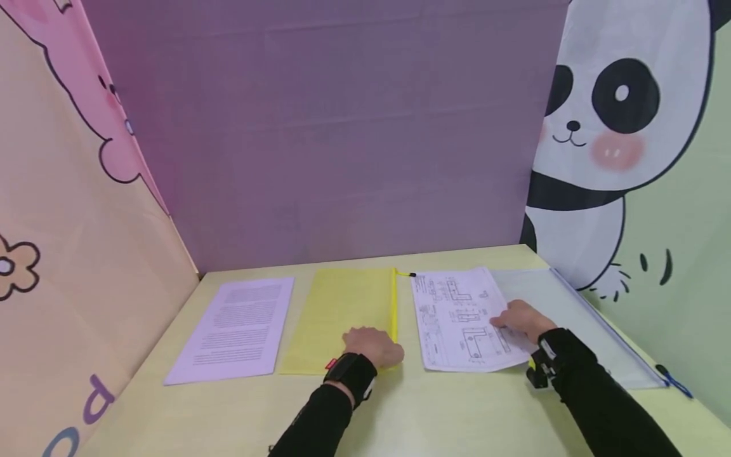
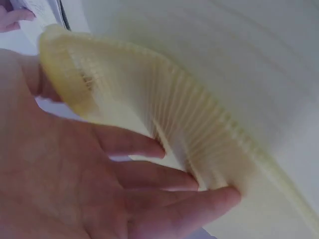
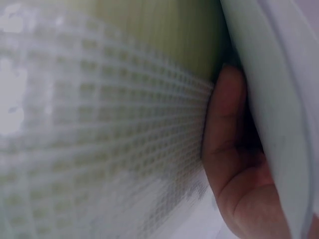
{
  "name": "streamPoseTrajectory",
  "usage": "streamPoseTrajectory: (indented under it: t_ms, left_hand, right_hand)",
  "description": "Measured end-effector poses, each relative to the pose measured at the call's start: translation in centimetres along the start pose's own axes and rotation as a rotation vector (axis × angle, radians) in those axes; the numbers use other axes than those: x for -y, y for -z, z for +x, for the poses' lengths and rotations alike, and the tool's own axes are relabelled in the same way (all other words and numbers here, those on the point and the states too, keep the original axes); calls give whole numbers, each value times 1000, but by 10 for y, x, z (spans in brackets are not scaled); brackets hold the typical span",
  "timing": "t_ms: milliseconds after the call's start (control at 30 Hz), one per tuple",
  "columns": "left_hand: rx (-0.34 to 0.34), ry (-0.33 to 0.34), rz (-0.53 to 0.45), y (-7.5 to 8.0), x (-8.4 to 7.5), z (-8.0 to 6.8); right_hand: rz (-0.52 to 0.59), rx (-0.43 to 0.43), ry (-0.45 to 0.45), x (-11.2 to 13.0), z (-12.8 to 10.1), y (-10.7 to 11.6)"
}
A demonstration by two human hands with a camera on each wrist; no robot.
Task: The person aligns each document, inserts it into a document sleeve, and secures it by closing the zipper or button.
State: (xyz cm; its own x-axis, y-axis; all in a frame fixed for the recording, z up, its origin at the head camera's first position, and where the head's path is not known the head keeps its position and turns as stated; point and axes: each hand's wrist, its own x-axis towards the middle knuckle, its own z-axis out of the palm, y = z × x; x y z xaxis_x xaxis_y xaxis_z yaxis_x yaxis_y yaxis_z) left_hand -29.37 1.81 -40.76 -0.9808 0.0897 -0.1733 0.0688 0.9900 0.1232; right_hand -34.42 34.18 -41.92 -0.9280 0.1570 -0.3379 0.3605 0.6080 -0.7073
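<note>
- My left hand (image 1: 374, 348) rests on the near end of the yellow zip pouch (image 1: 342, 317), low and centre in the head view. In the left wrist view my fingers (image 2: 149, 172) lie nearly straight, with the pouch edge lifted against them. I cannot tell whether my thumb pinches it.
- The pouch lies flat on the bench (image 1: 434, 412). Its long axis runs away from me, from lower centre toward the purple back wall (image 1: 342, 127). Its zip edge (image 1: 393, 304) is on the side toward the drawing sheet (image 1: 462, 317).
- My right hand (image 1: 522, 320) lies on the drawing sheet, right of centre. The fingers press the paper and look loosely bent. The right wrist view shows one finger (image 3: 227, 144) between white mesh and a paper edge. I cannot tell whether the hand pinches the sheet.
- The sheet partly overlaps a clear mesh pouch (image 1: 577, 317), which extends toward the lower right.
- Key relation: the yellow pouch's zip edge lies just left of the drawing sheet, with a narrow gap of bench between. My right hand is nearer the sheet; my left is nearer the pouch.
- A printed text page (image 1: 240, 327) lies at lower left, just beside the yellow pouch and untouched.
</note>
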Motion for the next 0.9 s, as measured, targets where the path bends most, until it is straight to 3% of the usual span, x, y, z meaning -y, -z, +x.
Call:
streamPoseTrajectory:
  t_ms: [267, 433, 567, 767, 900]
  left_hand:
    - [-74, 58, 44, -13, -1, 4]
    - [-118, 81, 4, -19, 0, 4]
    - [-132, 65, 8, -20, 0, 3]
    - [-105, -3, 141, -17, 3, 4]
    - [-123, -44, 187, -14, 6, 0]
  right_hand:
    - [-17, -3, -3, 6, -1, 0]
    - [-19, -17, 2, 4, 0, -1]
    - [-24, -9, 23, 2, 0, 3]
    - [-21, -25, 107, 4, -6, 13]
    - [-64, -77, 161, 10, -14, 25]
